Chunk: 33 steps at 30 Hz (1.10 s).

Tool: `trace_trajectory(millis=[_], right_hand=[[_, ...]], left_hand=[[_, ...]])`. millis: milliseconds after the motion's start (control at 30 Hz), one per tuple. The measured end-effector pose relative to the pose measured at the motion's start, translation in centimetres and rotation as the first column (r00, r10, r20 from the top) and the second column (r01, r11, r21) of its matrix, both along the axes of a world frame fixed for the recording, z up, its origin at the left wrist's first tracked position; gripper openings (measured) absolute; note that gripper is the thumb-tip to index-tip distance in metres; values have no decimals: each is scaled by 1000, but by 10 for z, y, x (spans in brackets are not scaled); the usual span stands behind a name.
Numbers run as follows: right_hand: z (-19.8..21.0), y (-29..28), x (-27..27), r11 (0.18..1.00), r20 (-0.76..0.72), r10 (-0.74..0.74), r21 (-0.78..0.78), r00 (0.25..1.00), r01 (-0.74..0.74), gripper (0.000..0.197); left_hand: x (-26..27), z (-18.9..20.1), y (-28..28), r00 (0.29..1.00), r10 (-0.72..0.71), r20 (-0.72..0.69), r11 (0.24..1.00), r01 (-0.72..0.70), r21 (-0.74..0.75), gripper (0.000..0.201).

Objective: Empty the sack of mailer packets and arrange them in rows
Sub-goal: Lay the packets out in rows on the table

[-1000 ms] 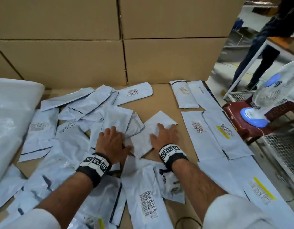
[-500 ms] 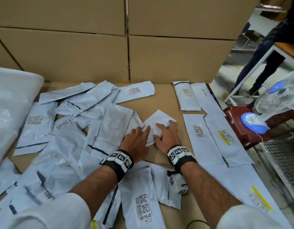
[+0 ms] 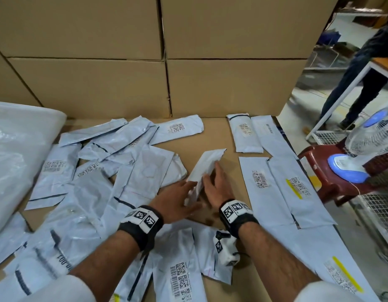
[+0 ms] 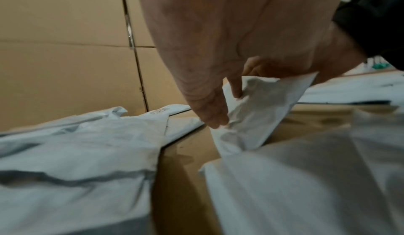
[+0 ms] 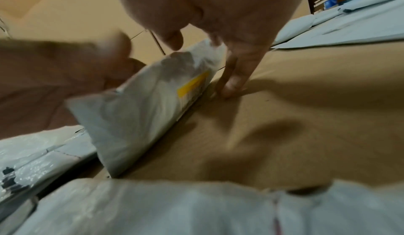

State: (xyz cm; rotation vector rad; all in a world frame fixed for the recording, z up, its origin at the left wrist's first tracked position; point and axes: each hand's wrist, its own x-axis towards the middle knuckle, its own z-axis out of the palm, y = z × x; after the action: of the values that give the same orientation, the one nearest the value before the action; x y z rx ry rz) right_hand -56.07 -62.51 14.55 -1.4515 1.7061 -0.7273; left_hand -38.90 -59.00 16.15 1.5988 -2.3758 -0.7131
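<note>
A white mailer packet (image 3: pixel 207 164) stands tipped up on its long edge in the middle of the cardboard table top (image 3: pixel 217 136). My left hand (image 3: pixel 188 192) pinches its near end between thumb and fingers (image 4: pixel 210 116). My right hand (image 3: pixel 212 177) grips its right side, with fingertips (image 5: pixel 233 83) down on the cardboard; the packet's (image 5: pixel 153 110) underside shows a yellow strip. Loose packets (image 3: pixel 123 171) lie heaped at the left. Laid-out packets (image 3: pixel 260 186) form rows at the right. The clear plastic sack (image 3: pixel 18 160) lies slumped at the far left.
Stacked cardboard boxes (image 3: pixel 221 83) wall off the back. More packets (image 3: pixel 180 275) lie under my forearms. Off the right edge stand a fan (image 3: pixel 371 136) on a red stool (image 3: pixel 319 171) and wire racks (image 3: pixel 380 205). A person (image 3: pixel 352 83) stands beyond.
My left hand left the heap and came right to the middle packet. Together both hands have raised that packet from flat to standing on its edge.
</note>
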Motion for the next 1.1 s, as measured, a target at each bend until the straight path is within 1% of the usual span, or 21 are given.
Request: trace_trajectory(millis=[33,67,133,200,233,300,333,400,467,533,600,667,767,800,867,967,1033,1100], right_hand=[[0,-1,-1,999,-13,-33,-16,999,33,73],[2,-1,-2,997,-32,-69,-37,997,67,76],[4,-4,-2,995,-65,-91,-53,994,88,86],[6,-4,-1,1000,-112,0,-10,994,-1,100],[6,-4,1,998,-169,66,23,984,-63,105],[6,-3,7,983,-310,181,93,933,-160,106],[6,-2,12,975,-379,219,121,899,-186,105],[5,1,23,972,-481,235,144,845,-188,106],[3,3,35,978,-539,208,136,816,-159,108],[0,6,45,981,-593,194,126,782,-148,113],[-2,5,49,976,-634,216,151,743,-156,115],[-2,3,48,969,-621,243,192,746,-155,105],[6,0,39,971,-603,234,192,763,-145,75],[7,-1,36,971,-606,234,192,760,-146,70],[8,0,30,972,-599,227,190,768,-138,71],[9,1,21,977,-545,188,190,817,-97,74],[11,1,14,976,-466,173,201,867,-87,68],[15,3,9,984,-386,152,141,910,-105,63]], left_hand=[[3,-2,3,999,-19,31,1000,19,13,71],[6,-1,5,998,-14,60,1000,14,0,76],[14,-1,6,993,50,105,993,-38,-112,70],[23,-4,4,973,137,185,973,-98,-207,62],[29,-6,3,954,185,237,964,-129,-233,62],[42,-14,2,907,273,322,942,-185,-278,70],[49,-19,3,889,306,340,934,-210,-290,76],[62,-26,6,867,332,371,933,-244,-266,84],[73,-33,11,862,322,392,943,-254,-216,86],[80,-40,16,875,304,376,949,-242,-204,81],[86,-43,17,891,285,355,953,-224,-203,76],[89,-45,17,896,273,351,956,-213,-199,74],[87,-46,17,901,268,341,956,-205,-209,72],[87,-47,17,903,267,337,956,-204,-211,72],[87,-48,18,906,265,329,956,-203,-211,71],[87,-49,18,907,271,323,953,-207,-220,71],[86,-48,18,906,272,325,954,-210,-213,72],[86,-49,18,907,272,321,955,-212,-209,71]])
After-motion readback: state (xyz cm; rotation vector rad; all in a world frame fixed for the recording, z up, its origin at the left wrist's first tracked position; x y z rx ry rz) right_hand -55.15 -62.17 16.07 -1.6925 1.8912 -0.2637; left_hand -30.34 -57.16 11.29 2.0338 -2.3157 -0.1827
